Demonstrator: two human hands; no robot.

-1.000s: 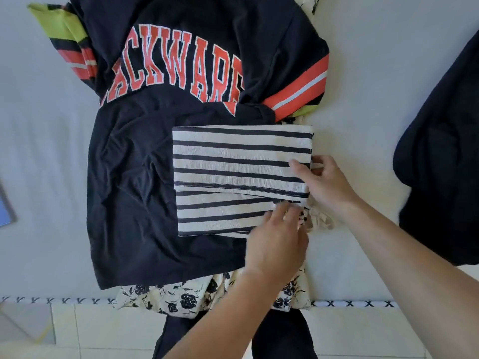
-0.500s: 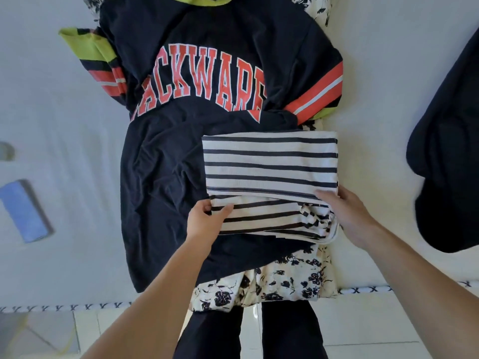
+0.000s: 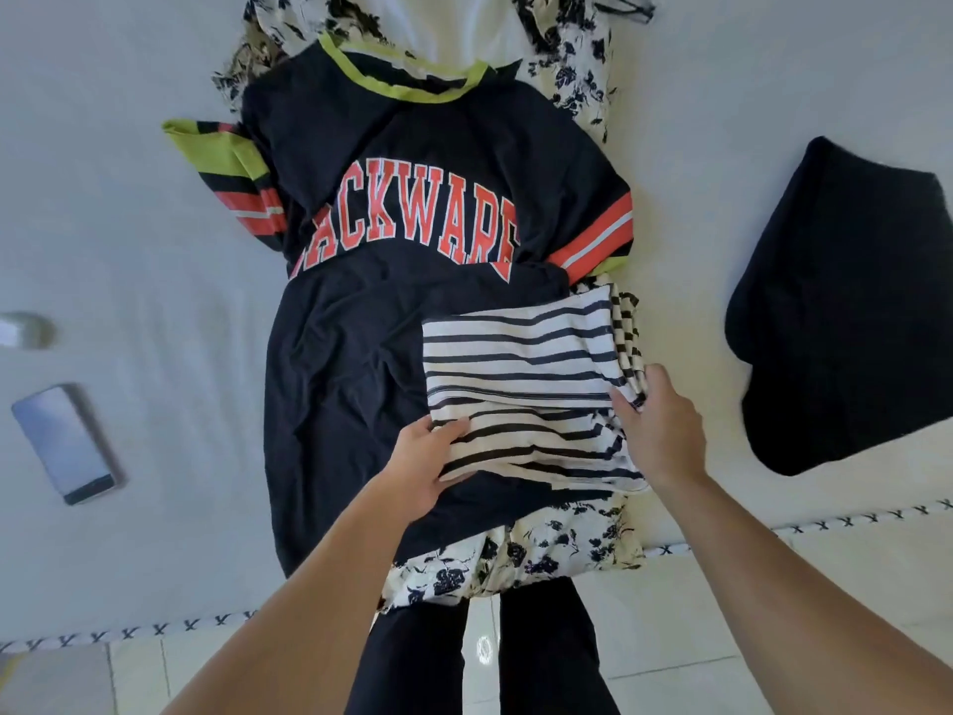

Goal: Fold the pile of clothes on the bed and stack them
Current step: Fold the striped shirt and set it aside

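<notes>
A folded white garment with dark stripes point(image 3: 521, 369) lies on a spread-out black T-shirt with red lettering point(image 3: 392, 209). My left hand point(image 3: 425, 464) grips the striped garment's near left corner, thumb on top. My right hand point(image 3: 662, 428) holds its right edge, where the cloth bunches up. Under the black T-shirt lies a cream floral garment point(image 3: 541, 549), showing at the near edge and at the far end. A folded dark garment point(image 3: 845, 312) rests apart on the right of the bed.
A phone point(image 3: 64, 441) lies on the white bed sheet point(image 3: 129, 224) at the left, with a small pale object point(image 3: 20, 330) beyond it. The bed's stitched edge point(image 3: 154, 629) runs along the bottom, above a tiled floor. My dark trouser legs point(image 3: 485, 657) stand there.
My left hand has moved from the striped garment's right side to its near left corner. My right hand slid along the right edge, and that side has lifted and bunched. The view has shifted.
</notes>
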